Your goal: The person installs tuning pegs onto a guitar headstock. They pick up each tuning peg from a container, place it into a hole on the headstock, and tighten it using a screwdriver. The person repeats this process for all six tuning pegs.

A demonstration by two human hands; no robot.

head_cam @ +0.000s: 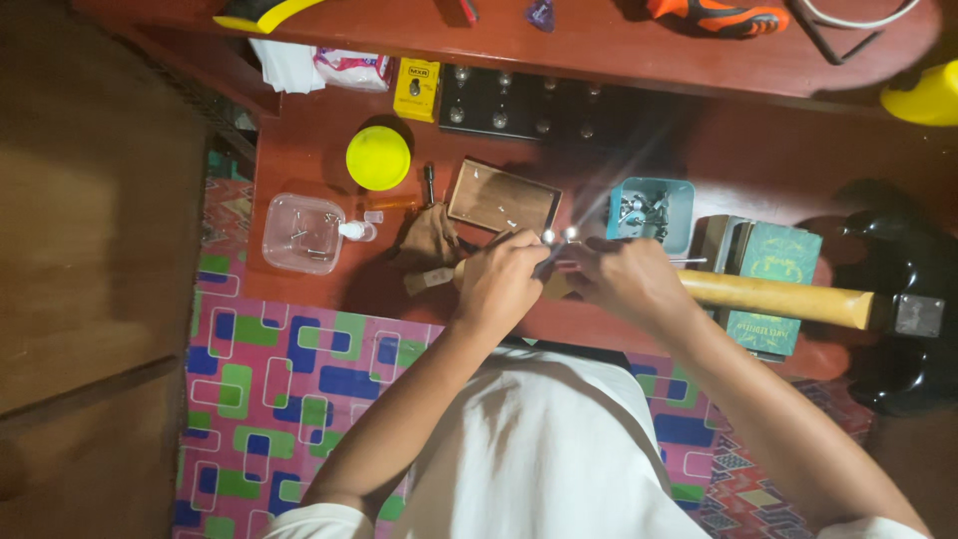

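A guitar lies across the low red-brown table, its pale wooden neck [778, 297] running right to a black body [898, 299]. Both hands work at the headstock end, which they mostly hide. My left hand [502, 281] is closed on the headstock near two shiny tuner pegs [559, 236]. My right hand [629, 279] grips the neck beside them and pinches a thin metal piece; what it is I cannot tell.
A blue tray of metal parts [652, 210], a shallow wooden tray [502, 196], a clear plastic tub [302, 233], a yellow lid [378, 158], a brown cloth [429, 238] and green boxes [773, 274] under the neck sit on the table. A patterned mat [289, 379] covers the floor.
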